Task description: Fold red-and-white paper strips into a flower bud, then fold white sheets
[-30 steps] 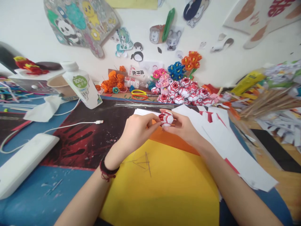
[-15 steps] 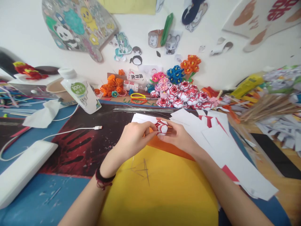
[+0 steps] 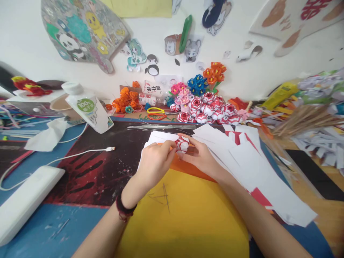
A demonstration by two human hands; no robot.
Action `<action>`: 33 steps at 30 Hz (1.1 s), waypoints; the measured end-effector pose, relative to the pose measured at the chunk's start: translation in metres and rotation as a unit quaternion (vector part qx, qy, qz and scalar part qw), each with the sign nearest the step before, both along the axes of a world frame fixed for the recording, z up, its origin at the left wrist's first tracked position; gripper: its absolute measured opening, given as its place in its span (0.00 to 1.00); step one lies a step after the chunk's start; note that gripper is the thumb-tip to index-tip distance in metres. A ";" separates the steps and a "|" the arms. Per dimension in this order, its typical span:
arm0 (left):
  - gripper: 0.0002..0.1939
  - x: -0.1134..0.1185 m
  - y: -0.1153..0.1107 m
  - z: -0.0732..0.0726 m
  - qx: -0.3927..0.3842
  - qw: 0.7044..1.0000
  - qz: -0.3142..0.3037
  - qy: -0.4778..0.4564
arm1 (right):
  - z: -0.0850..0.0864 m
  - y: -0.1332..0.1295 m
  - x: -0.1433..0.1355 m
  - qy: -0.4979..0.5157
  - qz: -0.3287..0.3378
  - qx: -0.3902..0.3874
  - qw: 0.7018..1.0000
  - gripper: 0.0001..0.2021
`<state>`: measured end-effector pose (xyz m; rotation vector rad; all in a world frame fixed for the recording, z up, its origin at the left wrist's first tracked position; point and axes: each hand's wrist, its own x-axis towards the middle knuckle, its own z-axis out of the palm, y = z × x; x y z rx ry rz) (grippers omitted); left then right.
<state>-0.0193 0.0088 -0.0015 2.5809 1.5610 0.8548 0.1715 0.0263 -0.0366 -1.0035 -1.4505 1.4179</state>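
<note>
Pinching a rounded, layered red-and-white flower (image 3: 182, 144) at its edge with the left hand (image 3: 158, 157), cupping it with the right hand (image 3: 201, 156). Holding it near a flat, smooth orange sheet (image 3: 186, 167).

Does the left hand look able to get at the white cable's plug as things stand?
Probably yes: the plug lies on the dark mat to the left of the left hand, and only small flecks show between them. The hand is busy at the red-and-white flower, though.
</note>
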 end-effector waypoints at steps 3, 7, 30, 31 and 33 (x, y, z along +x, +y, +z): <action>0.09 0.005 -0.002 -0.007 0.080 0.996 0.006 0.026 | 0.000 -0.001 -0.001 0.005 -0.014 0.005 1.000 0.32; 0.08 0.007 -0.003 -0.007 0.070 0.998 0.004 0.001 | 0.002 -0.001 0.000 0.026 -0.017 -0.013 0.999 0.32; 0.04 -0.001 0.005 0.006 -0.118 0.961 -0.050 -0.246 | 0.007 -0.002 0.001 0.079 -0.009 -0.036 0.996 0.32; 0.04 -0.001 0.005 0.006 -0.120 0.959 -0.051 -0.252 | 0.007 -0.002 0.001 0.080 -0.008 -0.036 0.996 0.32; 0.04 -0.001 0.005 0.006 -0.118 0.958 -0.052 -0.257 | 0.008 -0.003 0.001 0.083 -0.007 -0.038 0.996 0.32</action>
